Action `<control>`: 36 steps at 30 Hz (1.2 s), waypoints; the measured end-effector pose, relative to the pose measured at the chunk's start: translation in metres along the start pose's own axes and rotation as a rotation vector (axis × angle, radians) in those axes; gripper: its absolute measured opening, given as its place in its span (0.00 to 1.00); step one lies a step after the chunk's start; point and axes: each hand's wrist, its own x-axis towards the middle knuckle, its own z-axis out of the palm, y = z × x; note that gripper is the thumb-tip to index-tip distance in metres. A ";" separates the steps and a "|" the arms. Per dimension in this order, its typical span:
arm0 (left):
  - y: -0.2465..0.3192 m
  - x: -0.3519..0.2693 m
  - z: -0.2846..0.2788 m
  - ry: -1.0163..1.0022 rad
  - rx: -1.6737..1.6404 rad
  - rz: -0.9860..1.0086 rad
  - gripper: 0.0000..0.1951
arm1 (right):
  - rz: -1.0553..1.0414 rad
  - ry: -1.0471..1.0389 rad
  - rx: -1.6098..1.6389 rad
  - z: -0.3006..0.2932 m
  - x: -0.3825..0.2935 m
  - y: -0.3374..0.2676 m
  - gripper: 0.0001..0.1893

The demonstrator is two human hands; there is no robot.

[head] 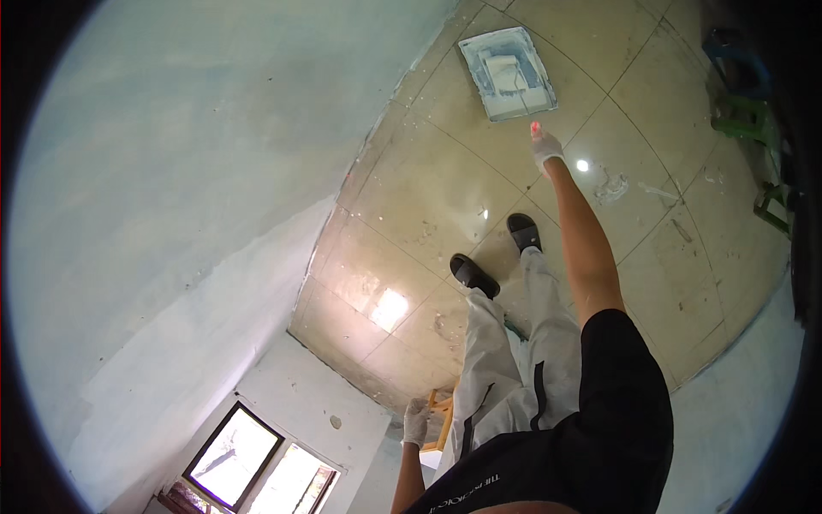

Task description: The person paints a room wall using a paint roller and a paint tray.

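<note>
My right hand (546,145), in a pale glove, reaches out over the tiled floor just below the paint tray; its fingers look curled around the red-orange end of the roller's handle. The paint roller (502,72) lies in the white paint tray (546,110), its sleeve and wire frame coated with pale paint. At the lower left is my left hand (416,421), also in a pale glove, beside a yellow-orange wooden piece of furniture (443,432). The fingers of that hand are too small to tell whether they grip it.
A partly painted wall (192,193) rises on the left, meeting the tiled floor (437,167). Windows (234,456) are at the lower left. Green stools (738,119) and a dark blue stool (735,61) stand at the right edge. My feet wear dark slides (474,275).
</note>
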 end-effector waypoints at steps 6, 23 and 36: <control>0.005 -0.004 0.005 -0.030 -0.013 -0.018 0.06 | 0.060 -0.023 0.085 0.006 -0.074 0.049 0.43; -0.029 -0.020 0.021 -0.030 -0.073 -0.025 0.06 | -0.091 0.007 0.025 0.001 -0.056 0.035 0.41; -0.065 -0.016 0.040 -0.059 -0.020 -0.105 0.08 | 0.011 0.035 0.047 0.028 -0.059 0.076 0.40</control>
